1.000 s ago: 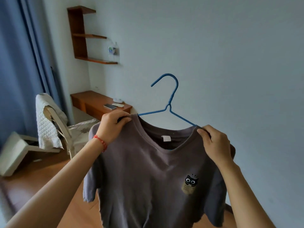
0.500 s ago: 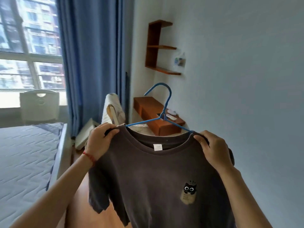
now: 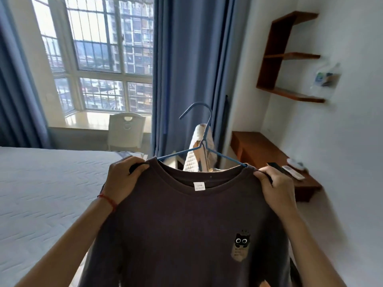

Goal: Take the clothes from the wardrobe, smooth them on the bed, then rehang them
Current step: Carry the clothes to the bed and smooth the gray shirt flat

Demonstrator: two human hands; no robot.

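Observation:
A dark grey T-shirt (image 3: 186,224) with a small cat print on the chest hangs on a blue wire hanger (image 3: 204,141), held up in front of me. My left hand (image 3: 122,181) grips the shirt's left shoulder and my right hand (image 3: 275,187) grips the right shoulder, each over an end of the hanger. The hanger's hook stands free above the collar. The bed (image 3: 45,193) with its pale quilted mattress lies to the left, below the shirt. No wardrobe is in sight.
A white chair (image 3: 126,131) stands by the window behind the bed. Blue curtains (image 3: 186,69) hang at centre. A chair draped with a white quilted cloth (image 3: 199,154) stands behind the shirt. A wooden desk (image 3: 269,158) and wall shelves (image 3: 290,56) are at right.
My view has swung left from the wall toward the window and bed. Both hands keep the same grip on the shirt's shoulders, and the shirt has travelled with them.

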